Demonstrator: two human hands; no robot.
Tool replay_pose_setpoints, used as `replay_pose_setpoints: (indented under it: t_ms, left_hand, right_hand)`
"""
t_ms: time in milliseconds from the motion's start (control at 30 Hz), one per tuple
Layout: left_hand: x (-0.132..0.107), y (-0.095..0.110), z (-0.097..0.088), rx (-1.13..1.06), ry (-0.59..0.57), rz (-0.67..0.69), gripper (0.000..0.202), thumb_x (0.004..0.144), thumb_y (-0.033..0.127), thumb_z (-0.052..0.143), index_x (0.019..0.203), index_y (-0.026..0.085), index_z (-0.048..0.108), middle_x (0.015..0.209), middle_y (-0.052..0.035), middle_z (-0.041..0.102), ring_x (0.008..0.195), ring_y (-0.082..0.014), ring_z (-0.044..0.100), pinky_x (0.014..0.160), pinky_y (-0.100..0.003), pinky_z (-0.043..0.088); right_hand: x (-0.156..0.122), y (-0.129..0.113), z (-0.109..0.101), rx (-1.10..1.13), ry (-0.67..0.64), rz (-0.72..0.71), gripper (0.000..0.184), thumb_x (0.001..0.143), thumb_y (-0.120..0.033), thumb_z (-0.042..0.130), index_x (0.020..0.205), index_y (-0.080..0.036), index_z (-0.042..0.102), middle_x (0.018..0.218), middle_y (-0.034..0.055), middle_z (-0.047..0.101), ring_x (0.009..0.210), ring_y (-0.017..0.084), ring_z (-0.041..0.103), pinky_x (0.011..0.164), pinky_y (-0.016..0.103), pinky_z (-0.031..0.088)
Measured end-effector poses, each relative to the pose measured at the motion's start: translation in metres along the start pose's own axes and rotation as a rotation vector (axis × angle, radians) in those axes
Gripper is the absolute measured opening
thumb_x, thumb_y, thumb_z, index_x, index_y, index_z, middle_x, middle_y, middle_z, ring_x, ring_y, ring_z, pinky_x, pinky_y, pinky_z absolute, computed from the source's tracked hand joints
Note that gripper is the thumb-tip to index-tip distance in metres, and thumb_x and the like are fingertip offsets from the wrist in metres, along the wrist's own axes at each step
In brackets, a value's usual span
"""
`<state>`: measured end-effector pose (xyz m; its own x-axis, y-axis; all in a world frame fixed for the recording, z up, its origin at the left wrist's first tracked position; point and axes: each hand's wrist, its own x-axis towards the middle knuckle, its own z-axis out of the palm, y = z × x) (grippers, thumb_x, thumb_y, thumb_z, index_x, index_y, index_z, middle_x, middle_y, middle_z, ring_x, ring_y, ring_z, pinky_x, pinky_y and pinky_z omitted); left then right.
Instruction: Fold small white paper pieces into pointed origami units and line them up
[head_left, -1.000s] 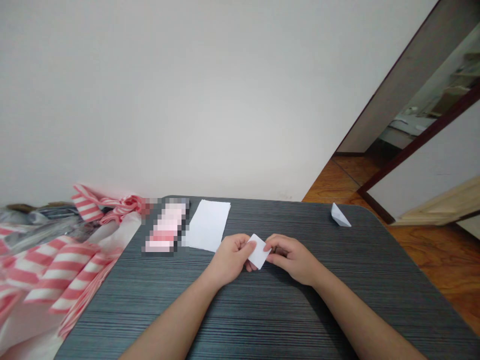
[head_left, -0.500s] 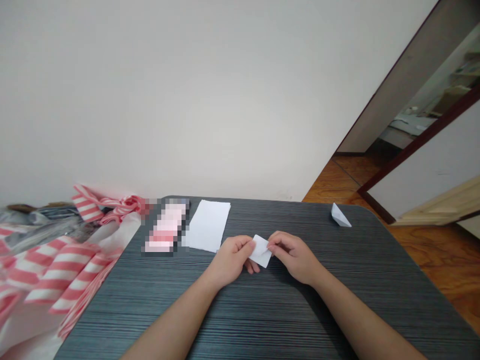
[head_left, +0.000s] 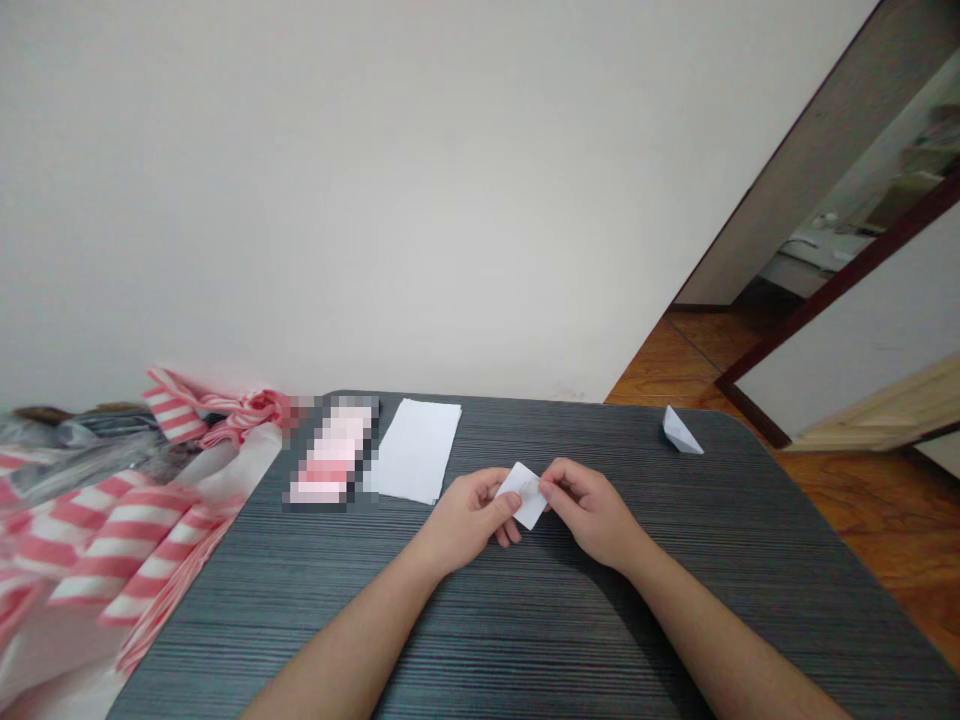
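Observation:
A small folded piece of white paper (head_left: 529, 508) is held just above the dark table, tilted so that one corner points away from me. My left hand (head_left: 474, 520) is closed on its left side, thumb on top and fingers underneath. At its right corner, my right hand (head_left: 589, 510) pinches the paper between thumb and forefinger, with the other fingers curled in. The exact folds on the paper are too small to make out.
The dark wood-grain table (head_left: 480, 630) stands against a white wall. White paper sheets (head_left: 420, 448) lie stacked at its back left, beside a blurred-out pink item (head_left: 339, 450). A folded paper shape (head_left: 681, 432) sits back right. Striped cloth (head_left: 135, 530) lies left of the table.
The folded paper has turned slightly in my fingers and shifted a little away from me. My left thumb now lies lower across it. The rest looks the same.

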<state>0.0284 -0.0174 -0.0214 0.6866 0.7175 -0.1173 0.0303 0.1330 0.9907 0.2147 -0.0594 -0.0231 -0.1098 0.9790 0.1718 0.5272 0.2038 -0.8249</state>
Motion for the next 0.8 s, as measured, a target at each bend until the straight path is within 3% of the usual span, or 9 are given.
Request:
replay_pose_setpoints:
  t_ms: [100, 267, 400, 800]
  left_hand:
    - [-0.0006, 0.0003, 0.0006, 0.042, -0.006, -0.003, 0.025, 0.082, 0.032, 0.054, 0.097, 0.013, 0.057, 0.064, -0.0024, 0.061, 0.054, -0.0113, 0.057, 0.050, -0.021, 0.045]
    - [-0.0011, -0.0018, 0.0002, 0.102, 0.037, -0.015, 0.028, 0.086, 0.038, 0.045, 0.089, 0.013, 0.058, 0.058, -0.0027, 0.061, 0.050, -0.0111, 0.054, 0.049, -0.021, 0.043]
    - [-0.0014, -0.0033, 0.0000, 0.105, 0.046, -0.014, 0.029, 0.087, 0.038, 0.043, 0.088, 0.013, 0.057, 0.058, -0.0027, 0.061, 0.048, -0.0110, 0.054, 0.048, -0.021, 0.043]
    - [-0.0016, -0.0023, 0.0006, 0.137, 0.058, -0.015, 0.028, 0.087, 0.038, 0.044, 0.083, 0.014, 0.056, 0.059, -0.0028, 0.061, 0.050, -0.0108, 0.054, 0.049, -0.021, 0.043]
  right_hand:
    - [0.0000, -0.0004, 0.0000, 0.002, 0.001, 0.003, 0.017, 0.089, -0.024, 0.047, 0.074, -0.018, 0.053, 0.068, -0.0004, 0.052, 0.065, 0.013, 0.050, 0.061, 0.025, 0.038]
    - [-0.0008, 0.0004, 0.0016, 0.047, -0.012, 0.001, 0.015, 0.089, -0.025, 0.047, 0.077, -0.019, 0.054, 0.070, -0.0003, 0.053, 0.065, 0.013, 0.050, 0.062, 0.025, 0.039]
    - [-0.0019, 0.0047, 0.0047, 0.124, -0.018, 0.027, 0.008, 0.088, -0.025, 0.048, 0.090, -0.020, 0.054, 0.071, -0.0006, 0.054, 0.065, 0.013, 0.052, 0.060, 0.025, 0.040]
    - [-0.0021, 0.0072, 0.0056, 0.117, -0.032, 0.025, 0.018, 0.087, -0.021, 0.048, 0.103, -0.021, 0.054, 0.067, -0.0025, 0.053, 0.061, 0.012, 0.053, 0.059, 0.025, 0.041]
